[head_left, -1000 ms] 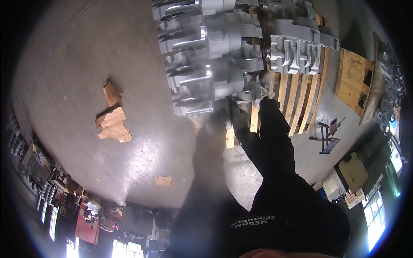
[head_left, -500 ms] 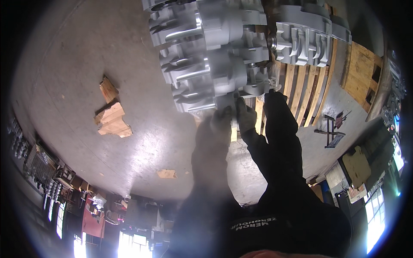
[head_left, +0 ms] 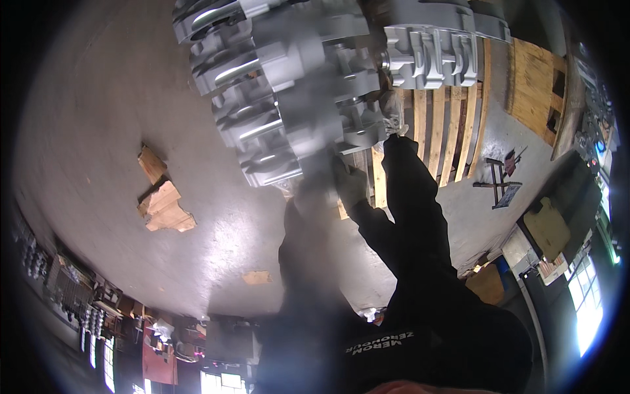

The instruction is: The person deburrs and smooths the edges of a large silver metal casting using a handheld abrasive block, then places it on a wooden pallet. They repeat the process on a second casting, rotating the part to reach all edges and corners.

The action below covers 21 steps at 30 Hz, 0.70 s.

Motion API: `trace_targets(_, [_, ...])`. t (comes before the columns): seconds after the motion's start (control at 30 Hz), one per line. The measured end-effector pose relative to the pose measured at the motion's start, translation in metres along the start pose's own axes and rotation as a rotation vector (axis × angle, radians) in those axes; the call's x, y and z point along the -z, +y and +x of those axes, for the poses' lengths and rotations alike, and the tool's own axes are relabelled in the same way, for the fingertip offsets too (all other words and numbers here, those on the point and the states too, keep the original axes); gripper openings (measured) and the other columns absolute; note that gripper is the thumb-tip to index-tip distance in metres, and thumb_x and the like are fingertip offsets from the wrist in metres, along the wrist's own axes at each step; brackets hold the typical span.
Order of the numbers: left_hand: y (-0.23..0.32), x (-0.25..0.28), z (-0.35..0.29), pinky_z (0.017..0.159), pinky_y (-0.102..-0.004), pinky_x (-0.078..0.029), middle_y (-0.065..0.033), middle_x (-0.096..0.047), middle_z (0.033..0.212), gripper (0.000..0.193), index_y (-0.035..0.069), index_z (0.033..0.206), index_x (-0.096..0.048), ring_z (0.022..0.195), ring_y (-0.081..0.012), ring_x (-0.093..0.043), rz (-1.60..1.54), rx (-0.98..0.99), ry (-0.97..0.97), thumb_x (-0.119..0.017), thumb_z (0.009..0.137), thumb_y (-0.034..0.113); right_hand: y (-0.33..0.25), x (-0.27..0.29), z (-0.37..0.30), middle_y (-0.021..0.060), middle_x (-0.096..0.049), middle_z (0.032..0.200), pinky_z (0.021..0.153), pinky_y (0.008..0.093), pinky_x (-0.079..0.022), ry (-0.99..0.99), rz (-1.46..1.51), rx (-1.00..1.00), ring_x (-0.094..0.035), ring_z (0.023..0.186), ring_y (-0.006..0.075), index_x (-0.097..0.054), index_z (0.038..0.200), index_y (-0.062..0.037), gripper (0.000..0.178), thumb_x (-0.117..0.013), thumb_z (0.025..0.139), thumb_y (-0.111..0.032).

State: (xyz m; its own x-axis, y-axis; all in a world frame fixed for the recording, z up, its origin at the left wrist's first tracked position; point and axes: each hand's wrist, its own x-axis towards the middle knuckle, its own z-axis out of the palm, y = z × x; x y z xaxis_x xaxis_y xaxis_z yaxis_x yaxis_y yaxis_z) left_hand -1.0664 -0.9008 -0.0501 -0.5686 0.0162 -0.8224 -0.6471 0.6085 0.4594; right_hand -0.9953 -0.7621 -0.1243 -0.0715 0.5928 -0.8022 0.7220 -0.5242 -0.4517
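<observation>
A long cluster of grey metal castings (head_left: 266, 141) with ribs and rounded lobes fills the upper middle, its central part smeared by motion. My left hand (head_left: 315, 190) is at its near end, so blurred that its fingers cannot be made out. Just right of it, my right hand (head_left: 352, 184), in a greyish glove, has its fingers closed against the right side of the near end. The blurred end piece lies between both hands. A dark sleeve covers my right forearm (head_left: 380, 230).
More grey castings (head_left: 433, 56) sit at the upper right, over a slatted wooden pallet (head_left: 453, 125). Farther right are a wooden board (head_left: 535, 88) and a small folding stand (head_left: 502, 187). Torn cardboard (head_left: 167, 207) lies on the concrete floor (head_left: 111, 98) at left.
The view has shifted, moving the pallet and cardboard leftward. The cluster of castings has moved left and down more than the floor, tilting slightly; both hands have moved left with it.
</observation>
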Motion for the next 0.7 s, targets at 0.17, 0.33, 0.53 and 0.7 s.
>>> trace_targets(0.17, [0.020, -0.021, -0.002, 0.106, -0.0464, -0.043, -0.0205, -0.063, 0.122, 0.059, -0.001, 0.127, -0.056, 0.120, -0.0366, -0.058, -0.060, -0.012, -0.058, -0.052, 0.101, 0.052, -0.026, 0.021, 0.007, 0.0183, -0.066, 0.123, 0.096, 0.0430, -0.050, -0.002, -0.059, 0.000, -0.063, 0.117, 0.0378, -0.059, 0.129, -0.0067, 0.045, -0.070, 0.096, -0.034])
trace_targets(0.33, [0.070, -0.082, -0.005, 0.109, -0.0456, -0.042, -0.0195, -0.063, 0.126, 0.060, -0.001, 0.130, -0.055, 0.124, -0.0356, -0.057, -0.222, -0.019, -0.188, -0.051, 0.102, 0.052, -0.107, 0.107, 0.051, 0.0179, -0.066, 0.125, 0.098, 0.0426, -0.050, 0.226, -0.202, 0.112, -0.063, 0.118, 0.0373, -0.057, 0.131, -0.0072, 0.046, -0.072, 0.095, -0.032])
trace_targets(0.53, [0.147, -0.232, 0.003, 0.112, -0.0447, -0.040, -0.0184, -0.062, 0.130, 0.061, -0.001, 0.134, -0.053, 0.127, -0.0344, -0.055, -0.597, 0.017, -0.498, -0.051, 0.103, 0.051, -0.266, 0.251, 0.167, 0.0189, -0.062, 0.131, 0.105, 0.0494, -0.046, 0.544, -0.573, 1.125, -0.056, 0.124, 0.0425, -0.056, 0.132, -0.0044, 0.054, -0.073, 0.093, -0.038])
trace_targets(0.7, [0.246, -0.388, 0.028, 0.115, -0.0440, -0.039, -0.0175, -0.062, 0.133, 0.062, -0.001, 0.138, -0.051, 0.130, -0.0334, -0.054, -1.174, 0.165, -0.825, -0.050, 0.103, 0.051, -0.366, 0.298, 0.274, 0.0186, -0.066, 0.124, 0.094, 0.0484, -0.053, 0.229, -1.179, 0.995, -0.065, 0.108, 0.0387, -0.063, 0.127, -0.0054, 0.063, -0.065, 0.093, -0.058])
